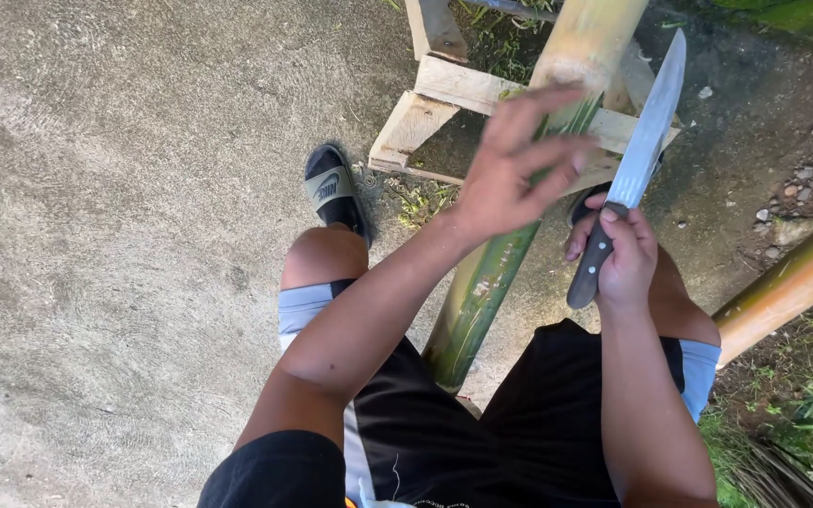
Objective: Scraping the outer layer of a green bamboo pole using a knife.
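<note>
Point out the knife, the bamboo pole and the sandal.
knife [646, 141], head view, middle of the blade
bamboo pole [482, 292], head view, green stretch between the knees
sandal [333, 188], head view, strap

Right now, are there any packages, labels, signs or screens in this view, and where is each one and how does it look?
No packages, signs or screens show.
Logo mark on the slide sandal: on its grey-green strap, left of the bamboo pole, small and dark.
Small pale print at the hem of the black shirt: bottom edge of the view, too small to make out.
</note>
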